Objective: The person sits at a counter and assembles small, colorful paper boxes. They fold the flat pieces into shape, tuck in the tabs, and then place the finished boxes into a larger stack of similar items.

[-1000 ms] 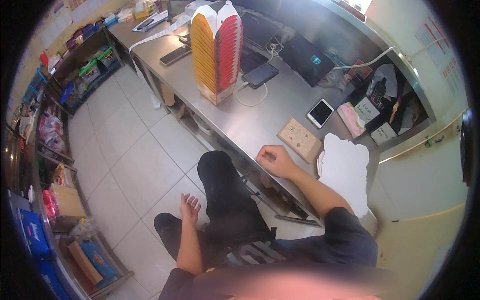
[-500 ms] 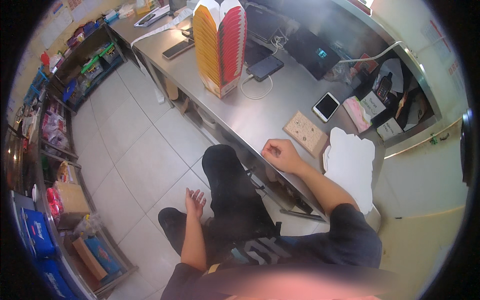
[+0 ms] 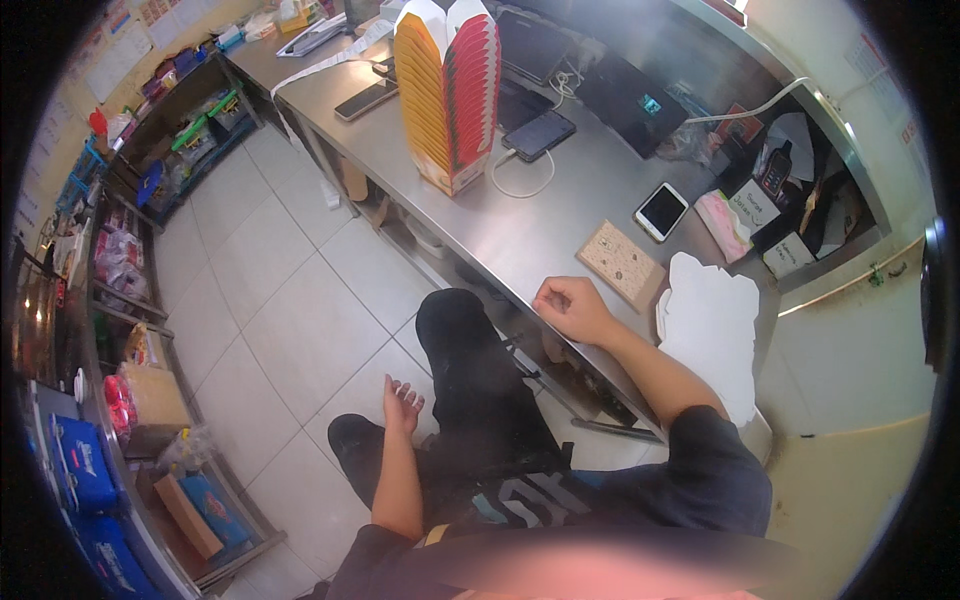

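View shifted left, cartons (image 3: 450, 110) partly hiding counter (image 3: 560, 232)

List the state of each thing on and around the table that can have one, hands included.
Left hand: open, fingers slightly bent, empty.
Right hand: fingers curled, at the table edge.
Carton stack: nested, upright.
White phone: face up, screen dark.
Cabled phone: flat, cable attached.
Wooden block: lying flat.
White cardboard: flat, stacked.

a dark-spotted tan block (image 3: 620, 264) lies flat on the steel table (image 3: 535, 238).
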Motion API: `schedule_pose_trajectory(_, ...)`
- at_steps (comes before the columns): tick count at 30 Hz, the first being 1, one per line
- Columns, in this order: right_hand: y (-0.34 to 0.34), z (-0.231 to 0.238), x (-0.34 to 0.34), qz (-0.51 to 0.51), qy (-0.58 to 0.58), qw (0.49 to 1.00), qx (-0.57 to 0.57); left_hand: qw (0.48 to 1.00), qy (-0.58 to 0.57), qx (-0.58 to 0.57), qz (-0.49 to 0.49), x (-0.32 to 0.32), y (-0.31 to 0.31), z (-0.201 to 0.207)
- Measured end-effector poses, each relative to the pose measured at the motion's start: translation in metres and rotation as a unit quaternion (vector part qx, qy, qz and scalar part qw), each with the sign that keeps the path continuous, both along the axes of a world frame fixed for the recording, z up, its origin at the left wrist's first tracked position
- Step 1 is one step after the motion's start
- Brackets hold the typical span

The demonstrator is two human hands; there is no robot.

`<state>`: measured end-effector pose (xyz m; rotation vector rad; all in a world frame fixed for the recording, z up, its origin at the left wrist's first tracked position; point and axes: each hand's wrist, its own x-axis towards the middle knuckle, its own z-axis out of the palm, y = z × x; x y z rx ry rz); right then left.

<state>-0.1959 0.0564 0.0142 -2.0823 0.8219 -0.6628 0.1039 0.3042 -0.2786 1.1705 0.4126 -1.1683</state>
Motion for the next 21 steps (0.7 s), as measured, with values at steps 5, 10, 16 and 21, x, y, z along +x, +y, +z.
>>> schedule_pose_trajectory(5, 0.0016, 0.0011, -0.0010, -0.002, 0.009, 1.000, 0.021, 1.000, -0.013, -0.012, -0.013, -0.0001, 0.0013, 0.0032)
schedule_pose_trajectory(10, -0.0008, -0.0030, 0.0005, 0.006, -0.018, 1.000, -0.011, 1.000, -0.022, -0.006, -0.020, -0.0011, -0.0014, 0.0052)
schedule_pose_trajectory(16, -0.0003, -0.0058, -0.0024, -0.001, 0.006, 1.000, 0.008, 0.999, -0.015, -0.025, -0.029, -0.0005, 0.0027, 0.0046)
schedule_pose_trajectory(21, -0.0008, -0.0025, -0.0015, 0.003, 0.007, 1.000, -0.010, 1.000, 0.001, -0.021, 0.001, 0.0007, 0.0010, 0.0047)
